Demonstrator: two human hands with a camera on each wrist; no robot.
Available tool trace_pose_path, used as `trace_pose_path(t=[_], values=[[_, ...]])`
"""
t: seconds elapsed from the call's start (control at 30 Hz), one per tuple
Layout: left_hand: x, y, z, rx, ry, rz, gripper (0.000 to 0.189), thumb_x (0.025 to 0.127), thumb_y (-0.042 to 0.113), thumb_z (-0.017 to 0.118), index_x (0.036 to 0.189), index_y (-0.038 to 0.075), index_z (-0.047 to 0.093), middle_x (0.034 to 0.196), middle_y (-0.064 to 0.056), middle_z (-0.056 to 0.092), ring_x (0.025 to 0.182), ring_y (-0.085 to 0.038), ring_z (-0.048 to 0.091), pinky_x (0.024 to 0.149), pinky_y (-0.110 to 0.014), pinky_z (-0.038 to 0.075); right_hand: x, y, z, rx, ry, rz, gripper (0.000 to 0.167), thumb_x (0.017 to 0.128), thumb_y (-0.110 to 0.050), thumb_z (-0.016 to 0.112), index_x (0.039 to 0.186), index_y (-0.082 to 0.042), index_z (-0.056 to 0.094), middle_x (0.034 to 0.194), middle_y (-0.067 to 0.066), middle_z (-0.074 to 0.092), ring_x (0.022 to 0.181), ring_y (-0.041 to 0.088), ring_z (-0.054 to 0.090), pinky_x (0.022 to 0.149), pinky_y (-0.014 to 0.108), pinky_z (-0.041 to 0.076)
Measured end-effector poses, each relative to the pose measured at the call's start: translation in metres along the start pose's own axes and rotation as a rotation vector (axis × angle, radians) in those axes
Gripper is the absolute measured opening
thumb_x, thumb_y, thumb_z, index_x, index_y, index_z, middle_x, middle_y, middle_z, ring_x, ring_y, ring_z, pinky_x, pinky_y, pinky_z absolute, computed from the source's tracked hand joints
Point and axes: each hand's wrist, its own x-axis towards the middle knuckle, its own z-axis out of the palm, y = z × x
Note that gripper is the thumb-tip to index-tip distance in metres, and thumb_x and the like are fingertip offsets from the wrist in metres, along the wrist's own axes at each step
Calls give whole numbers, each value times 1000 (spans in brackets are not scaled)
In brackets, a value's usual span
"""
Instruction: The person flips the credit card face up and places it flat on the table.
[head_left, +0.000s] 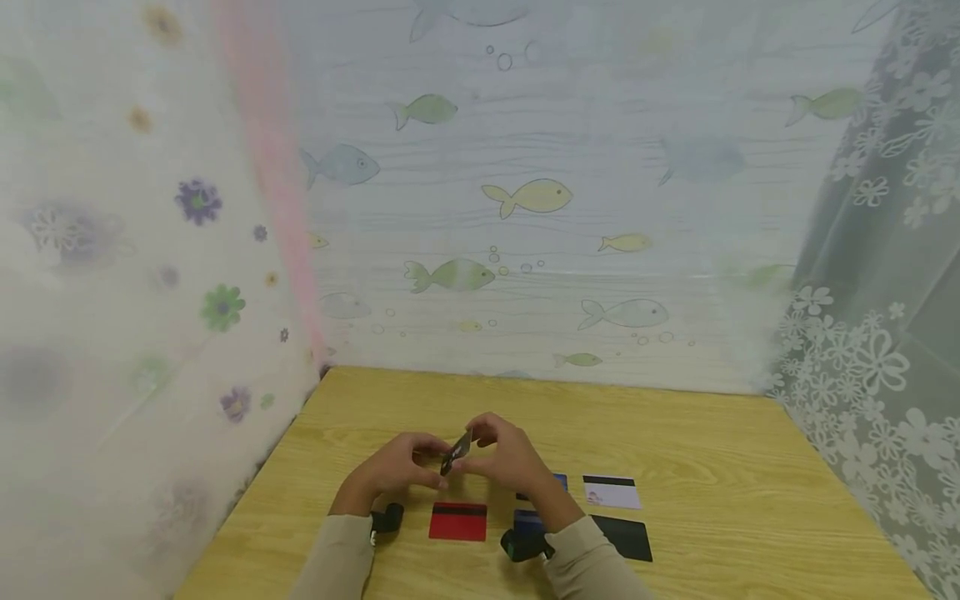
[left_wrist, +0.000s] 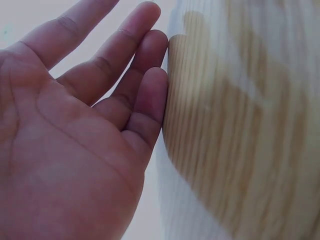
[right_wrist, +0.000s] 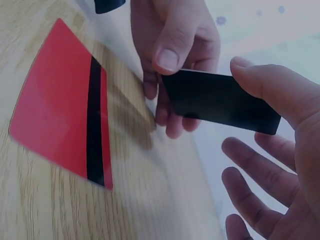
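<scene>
A black card (head_left: 456, 452) is held tilted above the table between both hands, light print showing on one face. My right hand (head_left: 510, 457) pinches one end of it between thumb and fingers. At the other end is my left hand (head_left: 396, 463), its thumb on the edge and its fingers behind the card. The right wrist view shows the card's plain dark face (right_wrist: 222, 102). Below the hands, a red card (head_left: 458, 527) with a black stripe lies flat. In the left wrist view the left hand's fingers (left_wrist: 145, 95) show, but the card is hidden.
Right of the red card lie two blue cards (head_left: 527, 522), partly covered by the right arm. Farther right are a white card (head_left: 612, 496) with a black stripe and a dark card (head_left: 630, 540). The wooden table (head_left: 712, 450) ends against patterned curtains.
</scene>
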Motion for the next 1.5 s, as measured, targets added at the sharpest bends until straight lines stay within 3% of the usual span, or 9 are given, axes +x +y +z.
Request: trace_pose_path(t=[0.23, 0.47, 0.87, 1.17, 1.5], values=[[1, -1, -2, 8, 20, -4, 52, 82, 23, 90, 129, 15, 70, 129, -5, 68, 115, -22, 63, 103, -50, 49, -5, 5, -7, -9, 6, -17, 52, 85, -43, 86, 127, -20, 64, 121, -2, 68, 116, 27, 63, 96, 47, 53], [0, -4, -2, 4, 37, -7, 51, 80, 23, 90, 127, 17, 71, 129, -4, 68, 117, -22, 63, 103, -49, 49, -14, 14, -10, -125, 18, -25, 58, 85, -48, 84, 129, -15, 67, 126, 2, 67, 119, 31, 62, 97, 50, 53], [0, -8, -1, 35, 69, -13, 56, 77, 28, 93, 127, 16, 71, 128, -4, 67, 114, -22, 62, 99, -45, 51, -25, 27, -11, -390, 92, -48, 55, 80, -64, 81, 123, -30, 76, 127, 1, 65, 117, 31, 58, 93, 62, 47], [2, -4, 0, 89, 74, -4, 53, 75, 26, 94, 123, 16, 73, 133, -8, 65, 117, -26, 64, 96, -45, 54, -29, 35, -14, -456, 97, -17, 51, 80, -65, 81, 121, -34, 77, 127, 1, 64, 117, 35, 57, 91, 67, 44], [7, -6, 0, 199, 103, 2, 47, 71, 25, 97, 113, 24, 78, 128, -2, 63, 121, -27, 58, 103, -53, 50, -26, 38, -10, -522, 75, -4, 49, 77, -69, 81, 116, -40, 77, 126, 0, 63, 116, 33, 56, 91, 64, 42]])
